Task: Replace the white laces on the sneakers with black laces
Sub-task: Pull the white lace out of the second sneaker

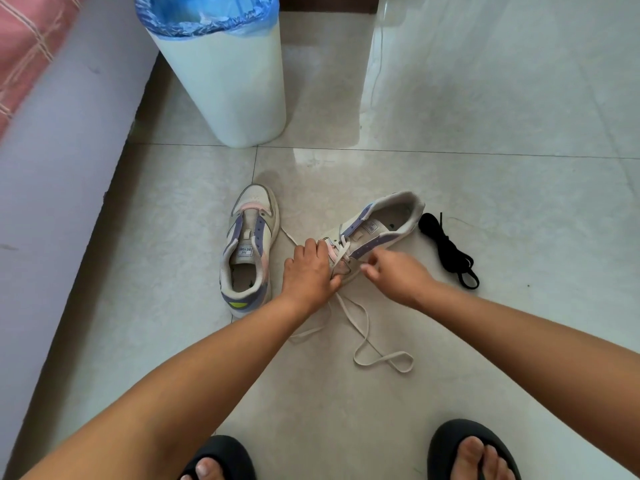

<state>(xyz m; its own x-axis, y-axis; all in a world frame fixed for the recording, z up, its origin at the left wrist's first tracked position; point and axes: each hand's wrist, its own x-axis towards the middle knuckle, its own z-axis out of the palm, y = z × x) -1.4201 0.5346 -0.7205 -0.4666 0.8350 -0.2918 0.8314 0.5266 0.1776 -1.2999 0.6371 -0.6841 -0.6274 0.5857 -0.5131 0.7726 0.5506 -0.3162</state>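
Two pale sneakers with purple and pink trim lie on the tiled floor. The left sneaker stands alone with no lace in its eyelets. The right sneaker lies at an angle, toe toward me, its toe end hidden under my left hand, which presses down on it. My right hand pinches the white lace near the lower eyelets. The lace's loose ends trail in loops on the floor toward me. A bundle of black laces lies just right of that sneaker's heel.
A white bin with a blue liner stands behind the shoes. A bed edge with a lilac side panel runs along the left. My feet in black sandals are at the bottom. A white cable hangs at the back right.
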